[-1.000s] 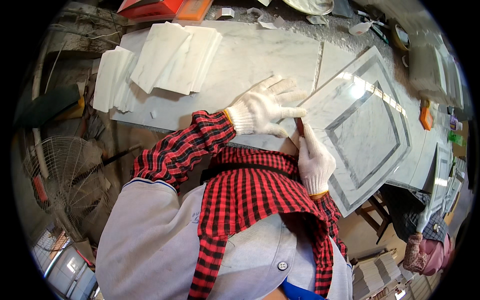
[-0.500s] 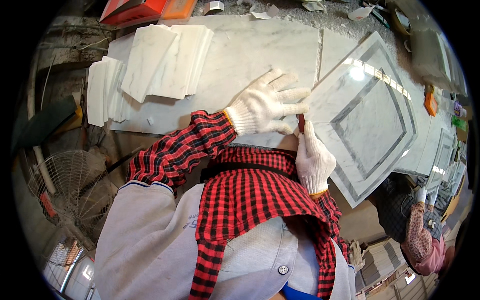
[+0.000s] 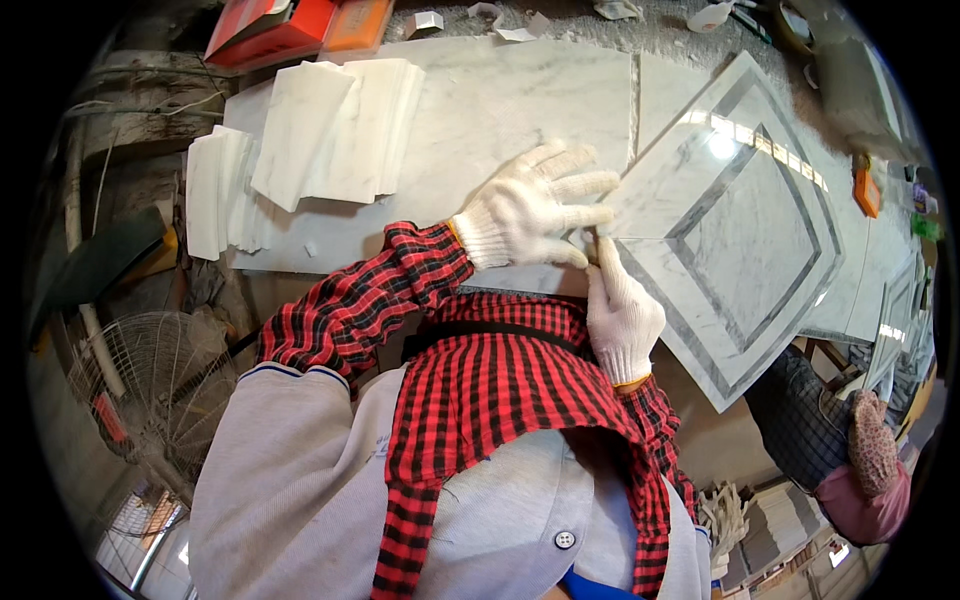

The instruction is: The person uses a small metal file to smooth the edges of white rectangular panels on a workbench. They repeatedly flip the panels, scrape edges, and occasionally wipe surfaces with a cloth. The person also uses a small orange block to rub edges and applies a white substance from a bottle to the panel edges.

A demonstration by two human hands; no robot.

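Observation:
My left hand (image 3: pixel 525 205), in a white knit glove, lies with its fingers spread over the pale marble slab (image 3: pixel 500 100). Its fingertips reach the left corner of a marble panel (image 3: pixel 745 240) inlaid with grey bands in nested diamond outlines. Below that corner is my gloved right hand (image 3: pixel 625 315), its fingers closed and its index finger pointing up to the panel's corner, close under the left fingertips. Whatever it grips there is mostly hidden between the two hands. The panel rests turned, its lower corner reaching past the near edge of the slab.
Stacked white marble tiles (image 3: pixel 340 130) lie at the left, with a shorter stack (image 3: pixel 215 190) beside them. A red box (image 3: pixel 270 30) stands at the far left. A wire fan (image 3: pixel 150 390) is at lower left. To the right sits another person (image 3: pixel 870 450) near further panels.
My right fingertips have moved slightly up and left, toward the left hand. The reddish piece that showed between the hands is now out of sight. My left hand stays spread.

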